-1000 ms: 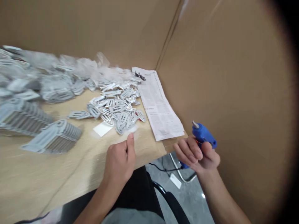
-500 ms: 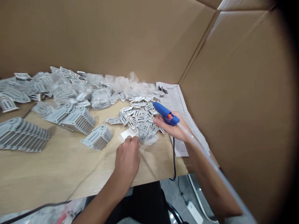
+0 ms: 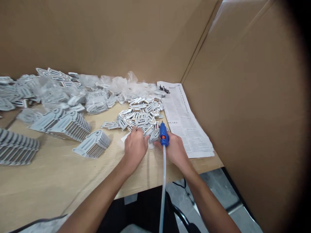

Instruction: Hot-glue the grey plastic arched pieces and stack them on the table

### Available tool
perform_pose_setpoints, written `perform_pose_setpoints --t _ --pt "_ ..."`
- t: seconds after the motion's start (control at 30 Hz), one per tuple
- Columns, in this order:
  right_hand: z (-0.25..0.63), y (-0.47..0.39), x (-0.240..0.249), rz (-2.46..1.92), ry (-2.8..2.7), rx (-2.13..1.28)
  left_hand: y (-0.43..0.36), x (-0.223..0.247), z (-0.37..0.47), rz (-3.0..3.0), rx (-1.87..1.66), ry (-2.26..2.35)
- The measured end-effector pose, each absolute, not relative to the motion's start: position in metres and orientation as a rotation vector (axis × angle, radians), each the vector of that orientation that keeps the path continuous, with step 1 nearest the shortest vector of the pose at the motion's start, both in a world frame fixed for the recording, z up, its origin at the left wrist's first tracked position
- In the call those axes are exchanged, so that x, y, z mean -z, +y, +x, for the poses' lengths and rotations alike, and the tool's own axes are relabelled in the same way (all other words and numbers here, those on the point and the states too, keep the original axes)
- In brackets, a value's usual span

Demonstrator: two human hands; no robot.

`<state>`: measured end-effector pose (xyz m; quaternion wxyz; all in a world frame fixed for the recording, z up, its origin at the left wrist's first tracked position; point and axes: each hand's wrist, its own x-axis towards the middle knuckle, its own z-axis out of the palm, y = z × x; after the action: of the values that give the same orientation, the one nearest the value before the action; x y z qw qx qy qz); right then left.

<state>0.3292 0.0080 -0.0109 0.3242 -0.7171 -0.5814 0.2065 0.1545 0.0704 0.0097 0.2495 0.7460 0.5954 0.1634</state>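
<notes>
My right hand (image 3: 173, 147) is closed on a blue glue gun (image 3: 164, 133), whose nozzle points away from me and whose long clear glue stick (image 3: 163, 187) trails back toward me. Close to its left, my left hand (image 3: 136, 144) is closed at the near edge of a loose pile of grey and white flat cutout pieces (image 3: 142, 119). Its fingertips are hidden, so what they hold cannot be made out. A white sheet (image 3: 124, 137) shows partly beside the left hand.
Stacked cutout pieces (image 3: 93, 144) stand in rows at the left of the wooden table (image 3: 97, 178). Plastic-bagged pieces (image 3: 97, 101) line the back. A printed newspaper (image 3: 182, 119) lies at right. Cardboard walls (image 3: 121, 38) enclose the back and right.
The glue gun has swung from pointing up-left to pointing straight away, lower and nearer my left hand. My left hand has moved slightly up toward the pile. The view has shifted right.
</notes>
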Motion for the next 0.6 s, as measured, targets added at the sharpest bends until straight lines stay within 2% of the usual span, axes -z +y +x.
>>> perform_pose_setpoints --t 0.2,0.47,0.6 --pt "0.342 0.011 0.008 -1.827 -1.471 -0.598 0.086 -0.003 0.152 1.816 -0.682 1.4" --pt "0.366 0.043 -0.052 -1.576 -1.454 -0.712 0.103 0.001 0.165 1.273 -0.863 1.011" --pt "0.361 0.076 -0.064 -1.487 -1.59 -0.788 0.107 0.003 0.16 1.151 -0.9 0.905"
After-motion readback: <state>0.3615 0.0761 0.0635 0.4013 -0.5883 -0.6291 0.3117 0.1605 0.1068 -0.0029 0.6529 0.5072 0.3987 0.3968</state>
